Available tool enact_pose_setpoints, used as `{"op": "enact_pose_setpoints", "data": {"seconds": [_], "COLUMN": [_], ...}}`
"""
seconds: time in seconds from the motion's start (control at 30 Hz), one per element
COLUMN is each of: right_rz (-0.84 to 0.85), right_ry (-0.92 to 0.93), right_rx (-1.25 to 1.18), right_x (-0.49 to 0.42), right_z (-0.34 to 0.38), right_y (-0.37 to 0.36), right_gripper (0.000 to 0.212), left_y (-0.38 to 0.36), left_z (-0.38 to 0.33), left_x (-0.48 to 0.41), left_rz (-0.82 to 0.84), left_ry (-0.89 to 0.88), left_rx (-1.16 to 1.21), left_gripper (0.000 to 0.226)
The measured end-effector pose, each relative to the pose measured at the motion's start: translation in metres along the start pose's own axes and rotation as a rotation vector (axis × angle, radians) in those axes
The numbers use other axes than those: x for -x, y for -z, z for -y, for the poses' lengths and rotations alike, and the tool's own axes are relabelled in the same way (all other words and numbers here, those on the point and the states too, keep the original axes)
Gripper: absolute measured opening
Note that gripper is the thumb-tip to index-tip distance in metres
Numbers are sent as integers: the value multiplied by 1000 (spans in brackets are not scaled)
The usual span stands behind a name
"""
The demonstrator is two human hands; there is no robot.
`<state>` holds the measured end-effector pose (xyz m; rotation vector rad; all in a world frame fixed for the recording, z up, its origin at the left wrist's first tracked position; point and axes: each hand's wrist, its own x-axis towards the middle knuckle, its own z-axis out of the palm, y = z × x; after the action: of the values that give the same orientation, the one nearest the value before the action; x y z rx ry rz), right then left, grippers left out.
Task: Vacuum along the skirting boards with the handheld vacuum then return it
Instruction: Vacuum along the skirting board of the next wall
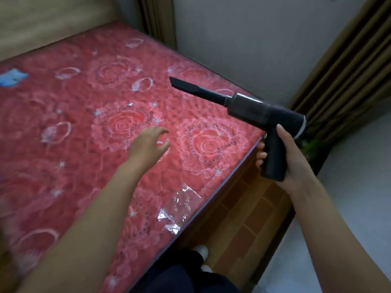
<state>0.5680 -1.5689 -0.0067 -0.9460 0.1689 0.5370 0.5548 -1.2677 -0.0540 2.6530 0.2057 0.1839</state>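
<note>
Red rose-patterned mattress [88,127] fills the room beside brown curtains [347,66].

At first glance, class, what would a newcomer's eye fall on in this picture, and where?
The black handheld vacuum stands out at right, its handle gripped by the right hand, nozzle pointing up-left. The red rose-patterned mattress fills the left, with the left hand reaching open over its middle and a crumpled clear plastic sheet near its front edge.

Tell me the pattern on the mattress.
Red mattress quilted with pink rose medallions and white stars; head view.
</note>
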Motion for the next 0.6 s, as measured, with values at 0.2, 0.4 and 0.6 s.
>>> {"op": "enact_pose_setpoints", "data": {"seconds": [0.2, 0.4, 0.6], "right_rz": [215, 386, 571], "right_ry": [-186, -344, -490], "right_rx": [161, 268, 378], "right_x": [-3, 10, 35], "right_z": [-34, -83, -144], "right_y": [-52, -118, -180], "right_gripper": [30, 30, 31], "left_y": [52, 98, 127], "left_z": [59, 97, 133], "left_x": [110, 218, 317], "left_rz": [-152, -274, -311], "left_ry": [326, 508, 686], "left_rx": [-178, -270, -358], "left_gripper": [28, 26, 27]}}
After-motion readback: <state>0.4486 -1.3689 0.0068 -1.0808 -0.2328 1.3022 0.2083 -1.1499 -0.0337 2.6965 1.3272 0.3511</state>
